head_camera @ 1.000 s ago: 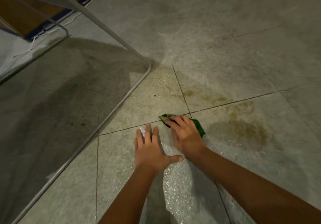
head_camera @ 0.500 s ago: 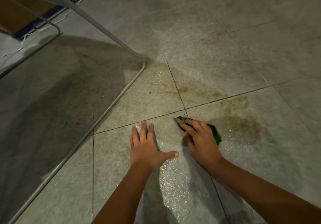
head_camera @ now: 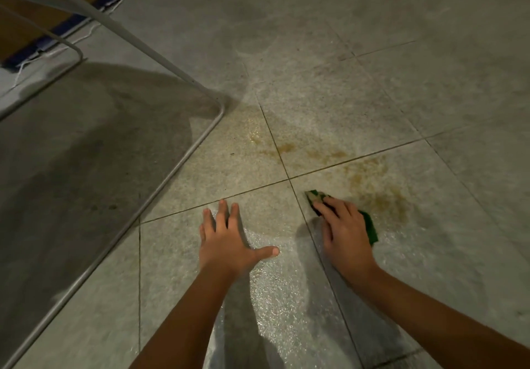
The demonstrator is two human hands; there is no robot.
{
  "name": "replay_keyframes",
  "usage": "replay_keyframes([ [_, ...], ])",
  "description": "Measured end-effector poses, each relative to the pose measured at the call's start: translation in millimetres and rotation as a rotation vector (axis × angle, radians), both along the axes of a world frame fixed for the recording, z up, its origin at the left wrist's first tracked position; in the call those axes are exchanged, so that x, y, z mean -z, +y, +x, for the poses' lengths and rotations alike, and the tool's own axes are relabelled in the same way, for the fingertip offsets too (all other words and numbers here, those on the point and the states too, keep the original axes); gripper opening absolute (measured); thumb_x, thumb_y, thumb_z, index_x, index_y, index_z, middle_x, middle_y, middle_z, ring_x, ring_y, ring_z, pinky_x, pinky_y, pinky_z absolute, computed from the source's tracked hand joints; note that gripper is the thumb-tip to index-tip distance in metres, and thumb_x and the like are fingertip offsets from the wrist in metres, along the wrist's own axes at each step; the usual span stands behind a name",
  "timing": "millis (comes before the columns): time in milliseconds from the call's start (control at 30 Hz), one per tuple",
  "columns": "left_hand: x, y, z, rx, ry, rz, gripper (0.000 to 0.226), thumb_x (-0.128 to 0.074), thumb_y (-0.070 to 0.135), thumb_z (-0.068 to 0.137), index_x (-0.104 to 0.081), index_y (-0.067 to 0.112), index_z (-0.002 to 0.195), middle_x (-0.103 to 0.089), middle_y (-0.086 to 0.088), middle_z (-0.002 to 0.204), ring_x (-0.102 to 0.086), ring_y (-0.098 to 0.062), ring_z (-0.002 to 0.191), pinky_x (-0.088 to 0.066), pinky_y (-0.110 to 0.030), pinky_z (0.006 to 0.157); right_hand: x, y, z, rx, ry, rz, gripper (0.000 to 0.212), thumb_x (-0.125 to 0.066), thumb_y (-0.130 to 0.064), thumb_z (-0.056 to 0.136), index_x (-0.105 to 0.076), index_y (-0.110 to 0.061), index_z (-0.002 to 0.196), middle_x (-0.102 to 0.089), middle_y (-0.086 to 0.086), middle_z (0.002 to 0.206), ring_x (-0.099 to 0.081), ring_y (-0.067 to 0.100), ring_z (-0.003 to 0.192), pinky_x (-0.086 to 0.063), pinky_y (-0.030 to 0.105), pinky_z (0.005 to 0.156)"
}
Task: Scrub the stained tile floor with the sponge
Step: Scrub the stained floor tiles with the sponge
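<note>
I have two bare hands in view, both down on the grey tile floor (head_camera: 372, 87). The left hand (head_camera: 226, 242) lies flat and released, four fingers straight and close together, thumb stretched out to the right, palm resting on a wet, glistening patch (head_camera: 275, 297) of tile. The right hand (head_camera: 345, 234) grasps the one green scouring sponge (head_camera: 369, 224), fingers bent over its top and pressing it to the floor. A pale, worn corner of the sponge pokes out past the fingertips and a green edge shows on the hand's right side. The sponge sits just right of the point where two grout lines cross and four tiles meet, on the near right tile. Just beyond it lies one large brown stain (head_camera: 385, 199), close to the sponge's far edge. I count at least three smaller brownish smears strung along the far side of the grout cross. To the left, one thin grey metal tube frame (head_camera: 183, 165) lies along the floor and bends at a rounded corner, with a second tube rising from it toward the upper left corner. One white cord (head_camera: 94, 29) trails along the far left edge of the floor.
</note>
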State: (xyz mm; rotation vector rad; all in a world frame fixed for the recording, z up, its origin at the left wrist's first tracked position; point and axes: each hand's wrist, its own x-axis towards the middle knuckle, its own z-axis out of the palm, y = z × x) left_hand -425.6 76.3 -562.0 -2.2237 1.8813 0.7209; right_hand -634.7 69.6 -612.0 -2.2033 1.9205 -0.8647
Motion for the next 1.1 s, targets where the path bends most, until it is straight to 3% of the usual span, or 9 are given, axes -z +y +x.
replay_keyframes([
  [133,-1,-1,-1,0.001,-0.014,0.016,0.128,-0.051,0.085,0.060,0.012,0.022,0.151,0.022,-0.001,0.157,0.022,-0.032,0.143,-0.004,-0.048,0.117,3,8,23,-0.151,0.008,-0.015,0.040,-0.039,-0.018,0.085,-0.067,-0.007,0.111,-0.064,0.009,0.109,-0.049,0.023,0.100,-0.042,0.035,0.087],
  [200,-4,-2,-2,0.011,-0.043,0.029,0.127,-0.051,0.085,0.061,0.011,0.020,0.151,0.020,-0.003,0.157,0.019,-0.033,0.143,-0.004,-0.048,0.117,1,-4,26,-0.216,0.044,0.003,0.042,-0.036,-0.018,0.084,-0.067,-0.009,0.111,-0.065,0.007,0.105,-0.055,0.024,0.095,-0.049,0.037,0.082],
  [433,-10,16,-21,0.134,-0.025,-0.073,0.105,-0.047,0.075,0.076,-0.002,0.018,0.152,0.006,-0.001,0.159,0.007,-0.025,0.146,-0.008,-0.042,0.120,-4,-19,-13,-0.038,-0.040,-0.020,0.038,-0.041,-0.014,0.083,-0.068,-0.005,0.107,-0.066,0.011,0.103,-0.059,0.031,0.088,-0.047,0.039,0.077],
  [533,-8,24,-38,0.198,0.019,-0.051,0.111,-0.049,0.079,0.071,-0.002,0.019,0.151,0.004,0.001,0.159,0.006,-0.024,0.146,-0.007,-0.042,0.119,-3,-3,-28,0.025,-0.005,0.031,0.041,-0.037,-0.018,0.085,-0.067,-0.006,0.111,-0.064,0.012,0.108,-0.057,0.031,0.095,-0.048,0.042,0.080],
  [667,-6,28,-54,0.203,-0.018,0.015,0.125,-0.052,0.084,0.062,0.007,0.020,0.151,0.018,-0.004,0.157,0.018,-0.028,0.144,0.000,-0.043,0.117,1,27,-21,-0.034,-0.010,0.027,0.040,-0.037,-0.020,0.087,-0.064,-0.009,0.115,-0.062,0.008,0.112,-0.045,0.021,0.101,-0.044,0.038,0.085],
  [833,-6,30,-57,0.193,-0.035,0.015,0.128,-0.052,0.084,0.061,0.010,0.018,0.150,0.021,-0.005,0.157,0.021,-0.030,0.143,0.001,-0.045,0.117,-1,9,-13,-0.148,0.041,0.062,0.037,-0.042,-0.017,0.085,-0.066,-0.010,0.112,-0.065,0.008,0.106,-0.057,0.026,0.095,-0.050,0.040,0.081],
  [1100,-8,29,-57,0.203,-0.030,0.031,0.127,-0.051,0.083,0.062,0.011,0.017,0.150,0.021,-0.007,0.157,0.021,-0.030,0.143,0.001,-0.044,0.117,-3,2,-52,0.119,0.017,0.036,0.041,-0.037,-0.017,0.083,-0.068,-0.005,0.108,-0.064,0.014,0.103,-0.059,0.034,0.090,-0.049,0.043,0.077],
])
